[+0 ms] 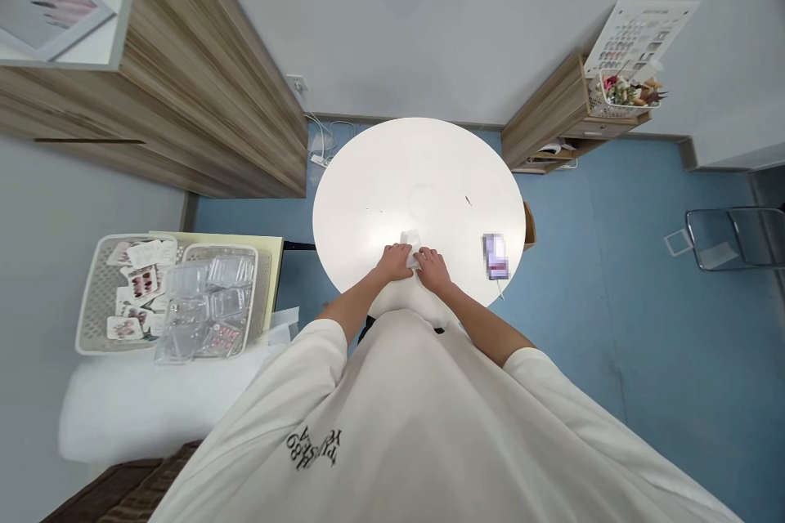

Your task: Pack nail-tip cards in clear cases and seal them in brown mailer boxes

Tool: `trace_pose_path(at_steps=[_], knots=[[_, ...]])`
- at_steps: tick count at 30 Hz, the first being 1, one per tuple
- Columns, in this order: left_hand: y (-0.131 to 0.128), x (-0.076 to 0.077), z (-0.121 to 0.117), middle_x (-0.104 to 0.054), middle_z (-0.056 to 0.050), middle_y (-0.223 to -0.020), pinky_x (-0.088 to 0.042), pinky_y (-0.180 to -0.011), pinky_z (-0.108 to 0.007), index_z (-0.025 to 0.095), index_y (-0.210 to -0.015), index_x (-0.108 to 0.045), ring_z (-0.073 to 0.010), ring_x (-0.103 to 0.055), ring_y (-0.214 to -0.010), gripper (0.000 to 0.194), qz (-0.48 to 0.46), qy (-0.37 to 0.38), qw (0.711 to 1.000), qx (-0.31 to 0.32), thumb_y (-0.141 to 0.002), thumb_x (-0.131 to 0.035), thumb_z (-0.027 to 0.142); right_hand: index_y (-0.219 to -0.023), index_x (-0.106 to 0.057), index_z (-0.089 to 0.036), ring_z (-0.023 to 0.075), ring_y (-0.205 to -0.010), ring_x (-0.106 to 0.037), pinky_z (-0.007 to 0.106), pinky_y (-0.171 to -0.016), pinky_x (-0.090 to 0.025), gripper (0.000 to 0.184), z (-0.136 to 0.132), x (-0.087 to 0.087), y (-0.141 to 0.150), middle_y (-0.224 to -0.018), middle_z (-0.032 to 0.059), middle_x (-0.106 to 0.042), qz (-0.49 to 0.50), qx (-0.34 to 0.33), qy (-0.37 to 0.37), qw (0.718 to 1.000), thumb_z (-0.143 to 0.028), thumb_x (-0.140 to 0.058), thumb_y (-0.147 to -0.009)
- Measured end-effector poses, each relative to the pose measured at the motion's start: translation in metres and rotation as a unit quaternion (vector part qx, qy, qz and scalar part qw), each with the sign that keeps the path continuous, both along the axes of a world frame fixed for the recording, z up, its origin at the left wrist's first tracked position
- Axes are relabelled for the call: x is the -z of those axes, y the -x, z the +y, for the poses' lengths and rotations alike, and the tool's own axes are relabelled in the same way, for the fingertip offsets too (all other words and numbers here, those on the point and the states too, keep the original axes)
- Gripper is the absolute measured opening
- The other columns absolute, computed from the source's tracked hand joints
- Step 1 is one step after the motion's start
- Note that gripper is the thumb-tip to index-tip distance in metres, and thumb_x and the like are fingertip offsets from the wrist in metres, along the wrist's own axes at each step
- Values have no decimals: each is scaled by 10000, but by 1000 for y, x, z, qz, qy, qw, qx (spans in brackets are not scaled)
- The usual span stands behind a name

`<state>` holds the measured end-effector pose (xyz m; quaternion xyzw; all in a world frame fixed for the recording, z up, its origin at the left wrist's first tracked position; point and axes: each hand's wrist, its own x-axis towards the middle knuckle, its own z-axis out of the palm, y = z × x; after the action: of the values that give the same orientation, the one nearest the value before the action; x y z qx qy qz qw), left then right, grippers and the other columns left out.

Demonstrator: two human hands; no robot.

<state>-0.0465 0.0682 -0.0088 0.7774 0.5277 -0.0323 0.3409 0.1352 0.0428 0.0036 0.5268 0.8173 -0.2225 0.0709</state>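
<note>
At the near edge of the white round table [380,155], both hands meet over a small white tissue [410,237]. My left hand [394,261] closes on its left side, with the fingers curled. From the right, my right hand [432,268] pinches the tissue with bent fingers. Part of the tissue sticks out beyond the fingertips; the rest is hidden by the hands. A phone-like purple item [495,257], blurred out, lies on the table to the right of my right hand. A small dark sliver [468,200] lies farther back.
To the left, white baskets hold printed cards [144,282] and clear plastic boxes [212,294]. A wooden cabinet [245,82] stands at the back left. A wooden shelf unit [545,114] with a flower basket [625,94] is at the back right. A metal-framed chair [729,239] stands far right.
</note>
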Motion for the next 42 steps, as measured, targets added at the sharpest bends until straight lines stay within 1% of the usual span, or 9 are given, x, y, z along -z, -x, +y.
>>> trace_pose_path(at_steps=[4,7,12,18,22,26,31,37,42], knots=[[7,-2,-21,-616,-77,-1373,-434,-1076,-435,244,-1292,-589,-313,-570,-1260,545,-42,42,998,-29,-763,-693,331,-1316,-590,-214,289,-1149,-474,400,-964,-379,368,-7,-7,-1,-1298,125,-588,6,-57,13,998,-177,-507,-959],[12,-2,-31,-601,-69,-1423,-447,-1106,-381,223,-1301,-626,-291,-554,-1317,487,-106,67,988,-93,-819,-648,294,-1334,-592,-219,291,-1157,-480,403,-969,-375,346,-4,-14,-1,-1285,126,-602,7,-65,26,998,-247,-474,-1009],[16,-2,-34,-631,-47,-1415,-459,-1111,-370,232,-1353,-608,-252,-575,-1312,421,-175,115,948,-241,-957,-531,355,-1335,-604,-246,266,-1093,-546,372,-910,-422,339,27,-20,4,-1250,114,-613,4,-49,80,996,-262,-462,-1029],[13,0,-34,-614,-97,-1433,-490,-1062,-380,215,-1478,-444,-237,-582,-1313,508,-205,128,917,-317,-975,-493,268,-1305,-599,-209,242,-1020,-607,326,-817,-457,307,68,-6,14,-1212,120,-615,8,9,129,992,-272,-457,-1040],[9,1,-42,-451,-159,-1567,-482,-1064,-413,170,-1565,-284,-269,-529,-1361,663,-155,86,944,-279,-942,-506,215,-1303,-574,-192,238,-962,-622,328,-794,-465,304,80,8,21,-1237,137,-578,14,62,116,991,-279,-472,-1030],[6,-1,-47,-228,-150,-1684,-379,-1149,-475,168,-1555,-333,-320,-335,-1498,672,-82,-10,986,-146,-903,-494,152,-1350,-486,-180,238,-955,-617,332,-771,-477,383,79,17,24,-1281,149,-519,38,113,88,989,-263,-549,-981],[8,-1,-44,-206,-131,-1697,-251,-1203,-528,207,-1574,-319,-334,-250,-1535,759,-18,-17,999,-31,-848,-516,109,-1236,-497,-206,199,-898,-607,327,-763,-484,293,62,21,20,-1287,114,-501,66,167,76,981,-281,-555,-958],[14,4,-42,-135,-141,-1713,-289,-1181,-523,209,-1602,-270,-351,-300,-1516,839,-27,8,1000,-2,-814,-547,126,-1249,-462,-236,218,-897,-623,322,-756,-475,295,36,23,19,-1085,75,-630,79,252,105,959,-297,-487,-961],[17,8,-43,-77,-158,-1717,-324,-1184,-498,171,-1607,-259,-363,-260,-1535,859,-62,32,997,-26,-812,-586,187,-1169,-472,-253,212,-816,-639,303,-718,-479,270,33,26,25,-855,3,-650,136,325,132,926,-322,-504,-910]])
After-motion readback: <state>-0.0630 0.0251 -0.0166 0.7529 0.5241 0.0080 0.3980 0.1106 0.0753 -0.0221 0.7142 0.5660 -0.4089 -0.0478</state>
